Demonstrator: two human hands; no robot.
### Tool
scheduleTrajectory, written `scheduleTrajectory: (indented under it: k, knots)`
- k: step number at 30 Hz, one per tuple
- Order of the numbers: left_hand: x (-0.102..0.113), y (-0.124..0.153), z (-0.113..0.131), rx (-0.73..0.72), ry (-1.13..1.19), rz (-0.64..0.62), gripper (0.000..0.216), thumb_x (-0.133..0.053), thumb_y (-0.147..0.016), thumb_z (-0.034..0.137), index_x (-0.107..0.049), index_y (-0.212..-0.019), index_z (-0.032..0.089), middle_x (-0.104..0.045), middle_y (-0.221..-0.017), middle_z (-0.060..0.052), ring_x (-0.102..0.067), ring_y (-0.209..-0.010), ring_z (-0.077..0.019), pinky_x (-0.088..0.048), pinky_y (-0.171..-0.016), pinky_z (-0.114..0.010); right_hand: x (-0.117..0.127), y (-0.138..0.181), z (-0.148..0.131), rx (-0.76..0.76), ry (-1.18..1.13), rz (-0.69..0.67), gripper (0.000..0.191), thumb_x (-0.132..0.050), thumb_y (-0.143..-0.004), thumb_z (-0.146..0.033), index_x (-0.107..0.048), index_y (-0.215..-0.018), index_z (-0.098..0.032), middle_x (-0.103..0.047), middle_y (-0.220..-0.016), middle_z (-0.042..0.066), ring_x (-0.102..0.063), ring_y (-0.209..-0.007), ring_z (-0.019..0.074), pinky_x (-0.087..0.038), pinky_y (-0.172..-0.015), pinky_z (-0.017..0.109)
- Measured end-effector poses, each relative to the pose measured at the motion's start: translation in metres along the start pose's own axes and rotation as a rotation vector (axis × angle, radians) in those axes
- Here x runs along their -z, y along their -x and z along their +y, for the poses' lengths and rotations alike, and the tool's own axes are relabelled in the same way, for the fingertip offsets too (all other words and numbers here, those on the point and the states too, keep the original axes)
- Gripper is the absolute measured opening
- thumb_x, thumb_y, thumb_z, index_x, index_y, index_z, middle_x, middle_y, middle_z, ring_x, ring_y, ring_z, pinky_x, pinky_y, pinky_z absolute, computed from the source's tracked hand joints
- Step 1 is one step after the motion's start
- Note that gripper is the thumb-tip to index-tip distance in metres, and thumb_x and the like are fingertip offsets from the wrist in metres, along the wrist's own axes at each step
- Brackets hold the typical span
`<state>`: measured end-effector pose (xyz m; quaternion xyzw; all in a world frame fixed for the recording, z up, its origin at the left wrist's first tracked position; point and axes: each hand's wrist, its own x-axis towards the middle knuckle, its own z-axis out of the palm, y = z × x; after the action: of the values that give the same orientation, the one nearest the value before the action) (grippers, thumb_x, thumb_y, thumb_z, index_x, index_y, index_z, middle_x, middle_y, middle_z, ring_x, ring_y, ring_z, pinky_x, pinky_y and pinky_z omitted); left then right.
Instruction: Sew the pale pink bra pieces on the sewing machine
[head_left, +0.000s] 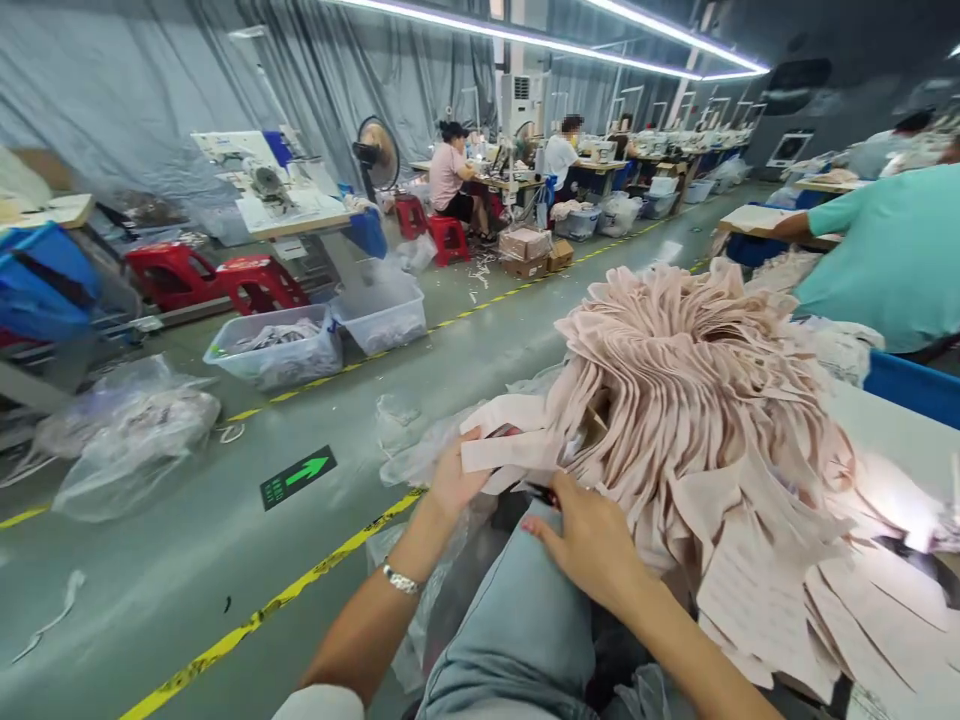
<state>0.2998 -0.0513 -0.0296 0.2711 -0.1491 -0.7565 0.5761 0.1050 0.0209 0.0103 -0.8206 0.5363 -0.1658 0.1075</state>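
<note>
A big heap of pale pink cut fabric pieces (697, 400) lies on a white table (892, 435) at my right. My left hand (454, 478) grips one pink fabric strip (504, 448) that sticks out from the heap's left side. My right hand (592, 540) is closed just below that strip, at the heap's edge; something dark and small shows at its fingertips, and I cannot make out what it is. A metal watch sits on my left wrist. My knees in grey-blue trousers are under both hands.
Clear plastic bags (127, 430) and plastic bins (281, 350) of scraps line the green floor beyond a yellow line (255, 620). Red stools (214, 275) and sewing tables stand at the left. A person in a teal shirt (885, 255) stands at the right; others sit sewing farther back.
</note>
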Motion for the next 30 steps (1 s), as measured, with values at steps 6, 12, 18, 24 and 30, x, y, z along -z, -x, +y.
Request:
scheduleTrajectory:
  k: [6, 12, 18, 24, 30]
  knots:
    - [-0.008, 0.014, -0.008, 0.029, 0.094, -0.146, 0.043, -0.052, -0.090, 0.025, -0.058, -0.126, 0.003, -0.071, -0.113, -0.018, -0.066, -0.110, -0.0298, -0.045, -0.103, -0.042, -0.005, -0.027, -0.009, -0.153, 0.083, 0.197, 0.023, -0.039, -0.100, -0.030, -0.059, -0.103, -0.019, -0.071, -0.094, 0.006, -0.067, -0.074, 0.0184, -0.032, -0.056, 0.027]
    - [-0.004, 0.016, -0.013, -0.041, 0.052, -0.058, 0.032, -0.059, -0.085, 0.015, -0.064, -0.115, 0.008, -0.074, -0.100, -0.010, -0.070, -0.089, -0.0209, -0.052, -0.086, -0.031, -0.010, -0.048, -0.023, -0.188, 0.170, 0.159, 0.016, -0.051, -0.096, -0.033, -0.058, -0.101, -0.019, -0.074, -0.089, 0.005, -0.068, -0.069, 0.0194, -0.027, -0.052, 0.028]
    - [0.011, 0.018, -0.019, -0.018, -0.126, -0.083, 0.044, -0.076, -0.075, 0.050, -0.070, -0.100, 0.013, -0.072, -0.103, -0.009, -0.067, -0.094, -0.0216, -0.052, -0.083, -0.028, -0.011, -0.041, -0.018, -0.160, 0.075, 0.211, 0.015, -0.048, -0.097, -0.031, -0.058, -0.097, -0.020, -0.074, -0.084, 0.003, -0.068, -0.067, 0.0187, -0.028, -0.053, 0.027]
    - [0.034, 0.025, -0.026, 0.176, -0.452, -0.102, 0.032, -0.091, -0.055, 0.016, -0.072, -0.082, 0.011, -0.070, -0.073, -0.001, -0.060, -0.065, -0.0112, -0.043, -0.062, -0.019, -0.017, -0.019, -0.015, -0.057, -0.129, 0.263, 0.020, -0.057, -0.090, -0.032, -0.058, -0.103, -0.018, -0.072, -0.092, 0.007, -0.069, -0.079, 0.0219, -0.042, -0.063, 0.028]
    - [0.039, 0.017, -0.025, 0.085, -0.266, -0.007, 0.025, -0.084, -0.062, 0.012, -0.073, -0.084, 0.010, -0.075, -0.081, -0.005, -0.066, -0.073, -0.0147, -0.048, -0.072, -0.021, -0.038, -0.008, -0.010, 0.042, -0.316, 0.180, 0.019, -0.046, -0.086, -0.009, -0.061, -0.092, -0.018, -0.071, -0.086, 0.005, -0.068, -0.078, 0.0184, -0.047, -0.069, 0.027]
